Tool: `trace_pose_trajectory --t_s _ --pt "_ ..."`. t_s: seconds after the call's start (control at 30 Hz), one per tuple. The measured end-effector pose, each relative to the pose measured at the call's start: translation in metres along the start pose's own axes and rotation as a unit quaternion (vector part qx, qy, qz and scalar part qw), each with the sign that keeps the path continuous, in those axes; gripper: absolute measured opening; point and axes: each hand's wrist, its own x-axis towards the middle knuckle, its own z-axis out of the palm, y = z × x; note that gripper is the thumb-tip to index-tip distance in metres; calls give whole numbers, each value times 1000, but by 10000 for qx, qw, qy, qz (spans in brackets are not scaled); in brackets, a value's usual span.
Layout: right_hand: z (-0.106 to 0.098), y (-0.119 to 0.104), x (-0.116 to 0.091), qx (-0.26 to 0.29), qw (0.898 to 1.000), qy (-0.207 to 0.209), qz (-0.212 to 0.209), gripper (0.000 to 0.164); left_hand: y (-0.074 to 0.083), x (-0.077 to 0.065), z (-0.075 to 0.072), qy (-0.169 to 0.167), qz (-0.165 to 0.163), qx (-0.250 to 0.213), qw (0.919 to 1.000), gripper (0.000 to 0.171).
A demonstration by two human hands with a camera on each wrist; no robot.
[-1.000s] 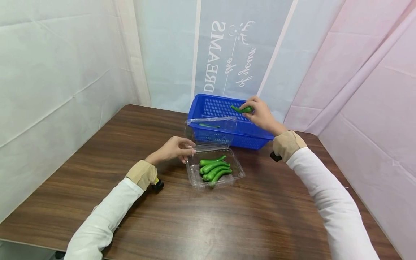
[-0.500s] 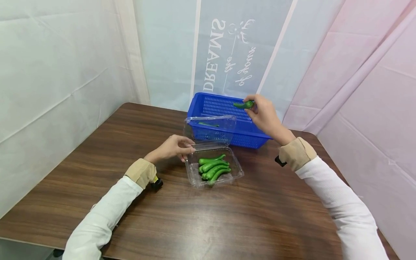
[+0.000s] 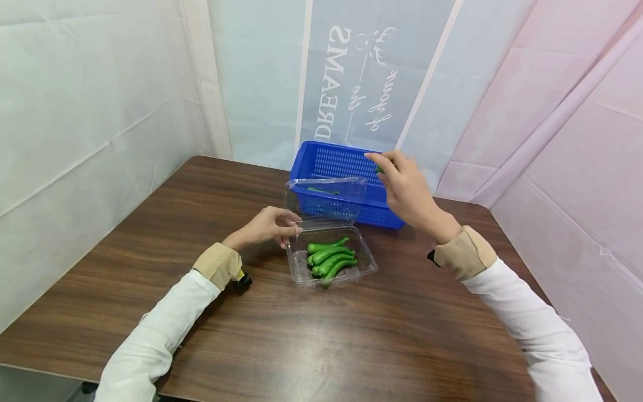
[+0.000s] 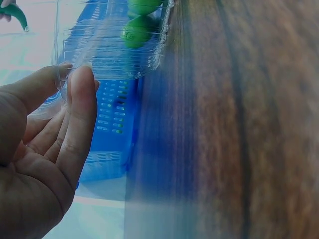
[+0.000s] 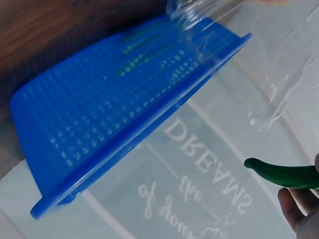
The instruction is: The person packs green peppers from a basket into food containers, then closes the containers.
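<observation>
My right hand [image 3: 409, 192] is raised over the right part of the blue basket, holding a green chili pepper [image 5: 286, 175]. The fingers hide most of that pepper in the head view; its curved end shows in the right wrist view. My left hand [image 3: 266, 226] pinches the left edge of a clear plastic clamshell container [image 3: 370, 258] near its hinge. Several green chili peppers [image 3: 329, 258] lie side by side in the container's base. Its transparent lid [image 3: 329, 181] stands raised against the front of the basket.
The blue perforated basket [image 3: 384, 216] stands behind the container. Through the lid a green pepper [image 3: 323, 191] shows in the basket. Both sit on a dark wooden table [image 3: 311, 340], with a printed curtain [image 3: 271, 84] behind and cloth walls on either side.
My right hand has shifted slightly right and toward me, turning so its fingers now cover most of the held pepper. My left hand keeps its hold on the container's edge.
</observation>
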Motion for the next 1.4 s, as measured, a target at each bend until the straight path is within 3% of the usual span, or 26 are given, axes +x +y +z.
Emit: trace_pose_trajectory --t_s 0.17,0.3,0.5,0.77,1.03,1.4 --pt "1 -19 -5 -47 9996 -121 -260 50 0 0 1 -35 1 -10 10000 33" --pt "6 -32 -7 193 9978 -291 -565 43 1 0 0 -34 -7 -10 10000 34" --pt "22 -47 -17 669 9870 -1101 -959 36 1 -1 0 -33 -63 -13 10000 37" --pt "57 -53 -31 982 9676 -2177 -820 41 2 -1 0 -90 -90 -50 9999 42" --pt "77 -59 -37 751 9623 -2500 -761 47 21 -8 -1 -232 -128 -106 9996 37" --pt "83 -63 -40 623 9579 -2657 -888 31 0 0 0 -73 -103 31 9999 43"
